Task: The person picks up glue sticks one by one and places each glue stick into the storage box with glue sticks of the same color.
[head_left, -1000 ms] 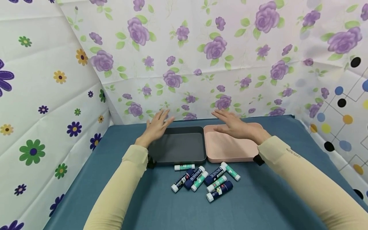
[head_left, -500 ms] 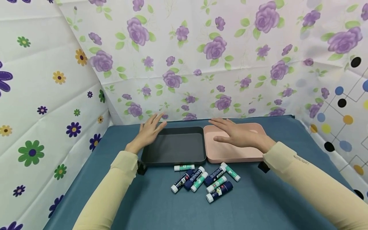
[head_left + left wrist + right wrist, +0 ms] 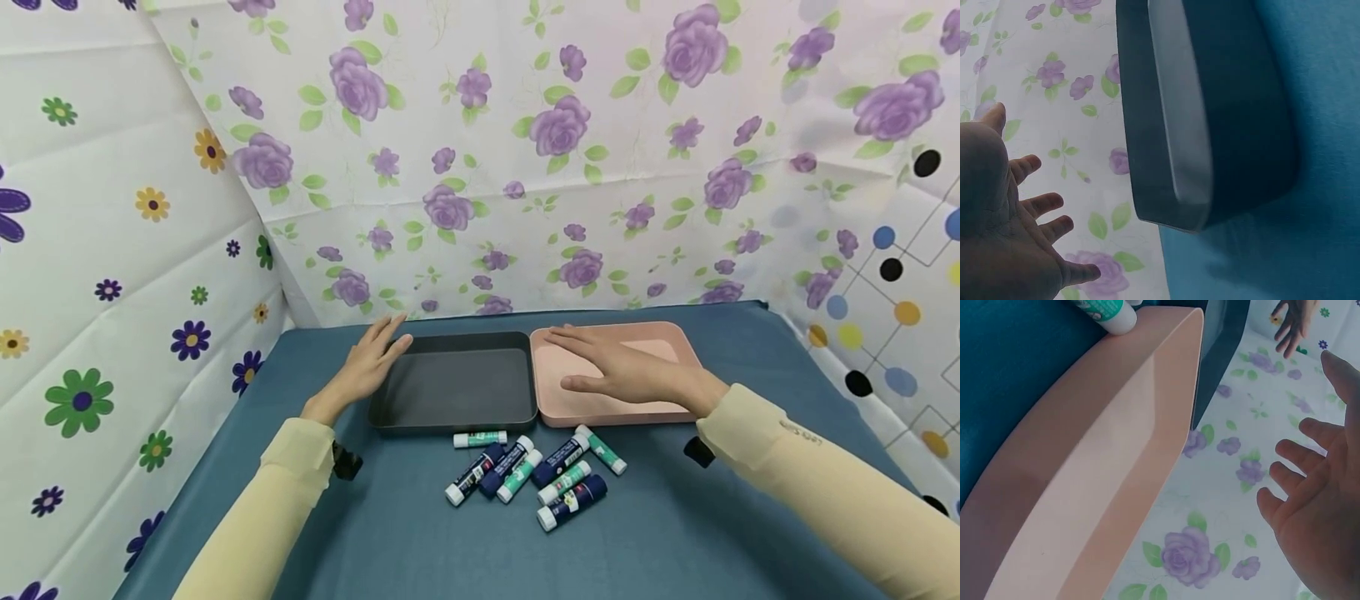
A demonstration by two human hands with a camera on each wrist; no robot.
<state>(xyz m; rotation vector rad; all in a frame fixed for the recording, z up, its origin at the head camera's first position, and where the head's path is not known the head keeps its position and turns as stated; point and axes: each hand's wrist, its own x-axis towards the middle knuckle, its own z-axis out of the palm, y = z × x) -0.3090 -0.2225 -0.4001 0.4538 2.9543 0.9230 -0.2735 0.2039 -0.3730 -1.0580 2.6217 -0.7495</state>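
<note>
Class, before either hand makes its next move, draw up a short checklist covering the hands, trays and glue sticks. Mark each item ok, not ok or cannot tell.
1. Hands free: ok. The left hand and right hand hold nothing, fingers extended.
2. Trays placed: ok. The dark gray tray and pink tray lie side by side, open sides up.
3. All eight glue sticks visible: ok. Four navy sticks and four green sticks lie on the blue cloth.
4. Sticks well separated: not ok. Several lie bunched together.
5. Caps tight: cannot tell. Too small to judge.
</note>
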